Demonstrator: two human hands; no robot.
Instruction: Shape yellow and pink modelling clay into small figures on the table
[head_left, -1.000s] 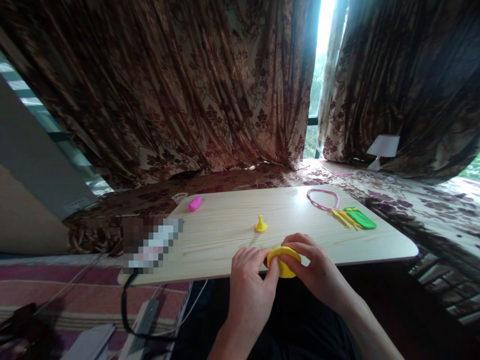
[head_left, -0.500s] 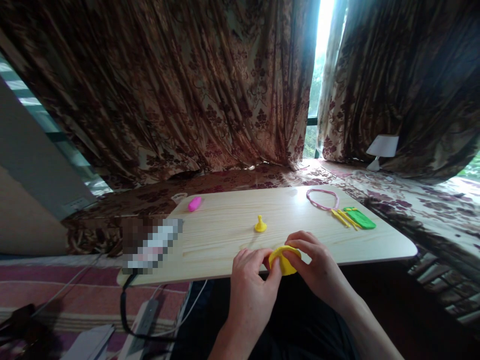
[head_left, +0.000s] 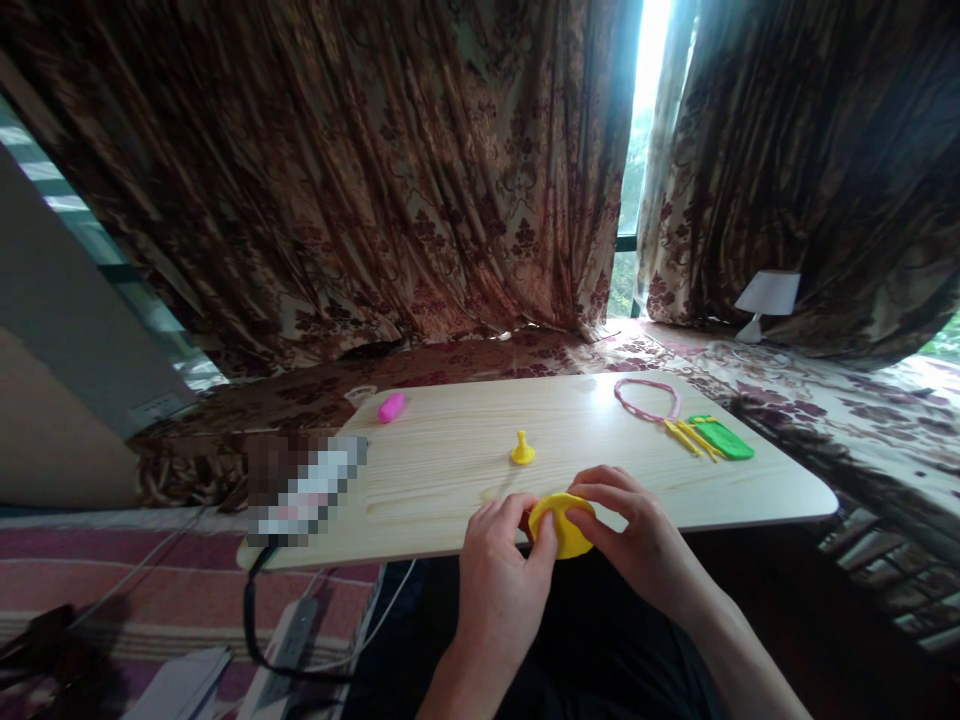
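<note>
Both of my hands pinch a flattened yellow clay disc [head_left: 561, 522] at the near edge of a light wooden table [head_left: 450, 470]. My left hand [head_left: 501, 575] grips its left rim with thumb and fingers closed. My right hand [head_left: 628, 540] holds the right rim, fingers curled over the top. A small yellow clay piece with a pointed top [head_left: 523, 450] stands on the table just beyond the disc.
A pink clay lump [head_left: 391, 406] lies at the table's far left. A pink cord loop [head_left: 646, 398], yellow tools [head_left: 688, 436] and a green tool [head_left: 721, 438] sit at the far right. Cables and a power strip [head_left: 289, 640] lie lower left. Curtains hang behind.
The disc and both hands have shifted slightly left and nearer to me; my fingers have re-pinched its rim. Nothing on the table has moved.
</note>
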